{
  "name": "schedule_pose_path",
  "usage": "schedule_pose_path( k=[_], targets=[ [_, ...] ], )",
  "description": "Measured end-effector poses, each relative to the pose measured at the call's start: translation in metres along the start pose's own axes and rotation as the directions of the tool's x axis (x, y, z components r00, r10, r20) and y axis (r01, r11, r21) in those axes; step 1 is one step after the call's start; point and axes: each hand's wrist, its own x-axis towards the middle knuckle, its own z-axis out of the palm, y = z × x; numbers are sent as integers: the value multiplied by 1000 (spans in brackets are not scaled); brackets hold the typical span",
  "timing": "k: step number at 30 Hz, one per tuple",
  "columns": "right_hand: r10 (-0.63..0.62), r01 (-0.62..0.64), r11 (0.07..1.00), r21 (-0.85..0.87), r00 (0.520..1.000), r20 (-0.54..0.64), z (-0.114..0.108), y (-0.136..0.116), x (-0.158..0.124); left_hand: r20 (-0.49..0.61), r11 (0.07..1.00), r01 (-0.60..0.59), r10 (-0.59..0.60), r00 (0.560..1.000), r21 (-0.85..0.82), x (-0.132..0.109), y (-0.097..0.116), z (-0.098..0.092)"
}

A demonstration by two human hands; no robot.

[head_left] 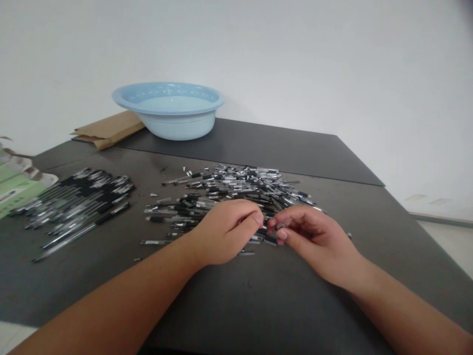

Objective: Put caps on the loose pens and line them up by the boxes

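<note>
My left hand point(234, 230) is closed in a loose fist, thumb folded over the fingers. What it holds, if anything, is hidden behind the back of the hand. Just to its right, my right hand point(318, 239) pinches a small clear-and-grey piece point(280, 226) between thumb and fingertips; it is too small and blurred to name. Both hands hover at the near side of a wide, jumbled pile of pens and pen parts point(240, 185), black, clear and silver. The two hands are close together, with a narrow gap between the fingertips.
At left, pens with black grips point(84, 197) lie in a rough row beside a green-and-white box point(22, 182). A light blue basin point(170, 111) stands at the back, next to a folded brown paper bag point(111, 128). Behind the dark table point(236, 305) is a white wall.
</note>
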Motion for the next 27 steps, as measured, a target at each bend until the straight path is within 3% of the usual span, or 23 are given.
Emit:
schedule_pose_path(
  k=[5,27],
  targets=[
    [-28,29,992,122,1000,-5,2,7,-1,17,999,-30,30,999,35,0,0,1],
    [-32,72,964,256,987,-157,8,3,3,22,985,-89,87,996,149,0,-1,5]
  ],
)
